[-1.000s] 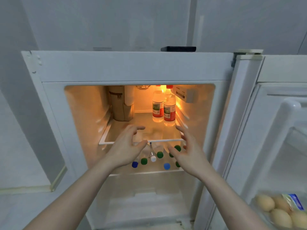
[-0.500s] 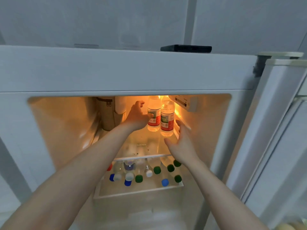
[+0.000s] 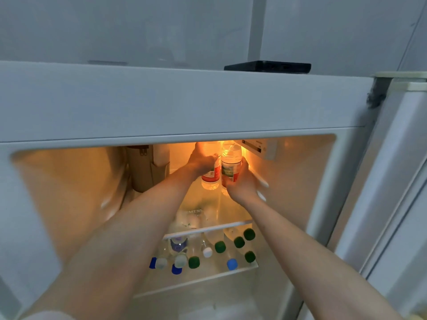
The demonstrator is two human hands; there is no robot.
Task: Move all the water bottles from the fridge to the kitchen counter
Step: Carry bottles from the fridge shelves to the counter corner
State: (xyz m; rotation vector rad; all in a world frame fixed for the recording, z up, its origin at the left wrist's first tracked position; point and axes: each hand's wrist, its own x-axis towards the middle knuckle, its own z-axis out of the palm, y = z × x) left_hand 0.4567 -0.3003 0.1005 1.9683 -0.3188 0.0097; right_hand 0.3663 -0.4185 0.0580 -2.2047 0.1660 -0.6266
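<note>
Two clear water bottles with red labels stand at the back of the fridge's upper glass shelf, under the orange lamp. My left hand grips the left bottle around its upper body. My right hand holds the right bottle around its label from the right side. On the shelf below lie several more bottles with green, blue and white caps pointing toward me.
A tan insulated bag stands at the back left of the upper shelf. The open fridge door is on the right. A black flat box lies on top of the fridge. A white control box hangs at the upper right inside.
Both hands reached from the shelf's front edge to the back. Each has closed around one red-label bottle. My head has moved closer to the fridge.
</note>
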